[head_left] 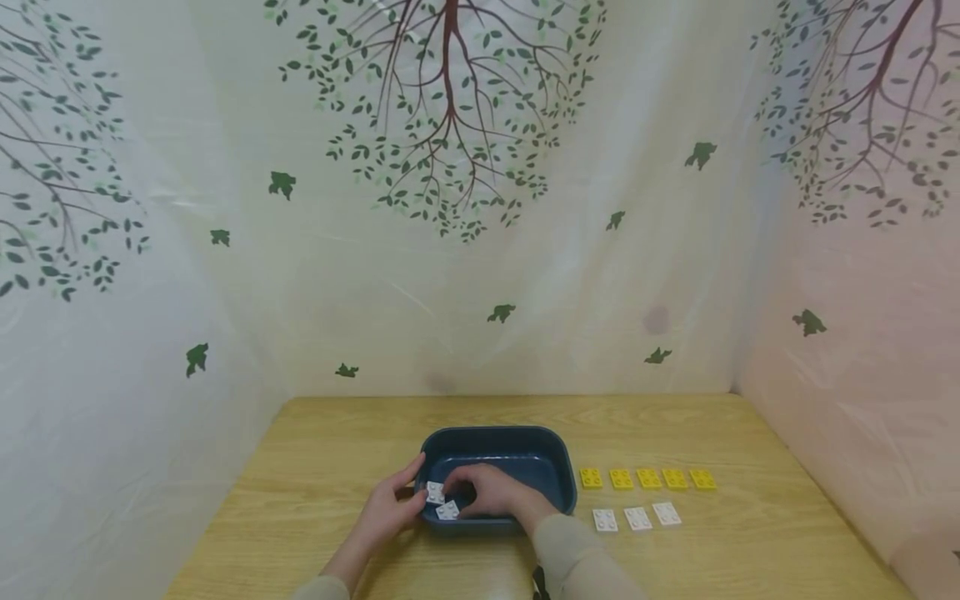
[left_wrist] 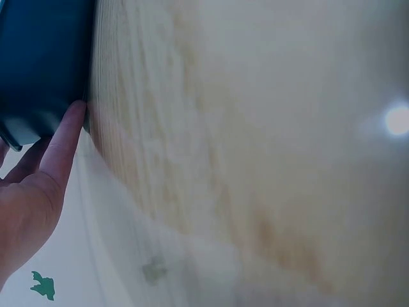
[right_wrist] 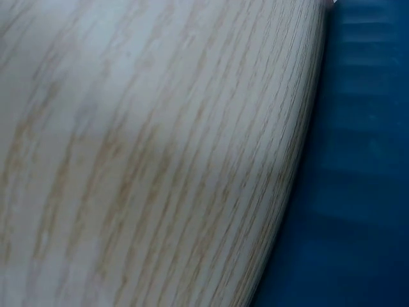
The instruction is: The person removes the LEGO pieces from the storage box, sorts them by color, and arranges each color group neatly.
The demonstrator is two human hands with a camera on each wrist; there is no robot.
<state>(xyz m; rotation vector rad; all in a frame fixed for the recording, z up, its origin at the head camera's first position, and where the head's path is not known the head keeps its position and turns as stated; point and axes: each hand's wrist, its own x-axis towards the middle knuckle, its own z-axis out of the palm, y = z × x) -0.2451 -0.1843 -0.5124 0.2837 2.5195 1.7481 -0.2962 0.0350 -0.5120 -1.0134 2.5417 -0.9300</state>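
In the head view, my left hand (head_left: 388, 510) holds the left end of a dark blue rectangular tray (head_left: 555, 454), thumb at the rim. Its fingers also show against the tray's outer wall (left_wrist: 41, 57) in the left wrist view. My right hand (head_left: 487, 490) reaches into the tray from the right with thumb and index finger curved round a small white square toy brick (head_left: 447, 510), which sits tilted near the front left corner. Just behind that lies a second white brick (head_left: 435, 492), close to the left thumb. The right wrist view shows the tray (right_wrist: 345, 179) but almost nothing of the hand.
Right of the tray, several yellow bricks (head_left: 648, 478) form a row on the wooden table (head_left: 337, 442). Three white bricks (head_left: 638, 518) make a second row in front of them. A pale curtain (head_left: 390, 317) with printed trees and leaves surrounds the table.
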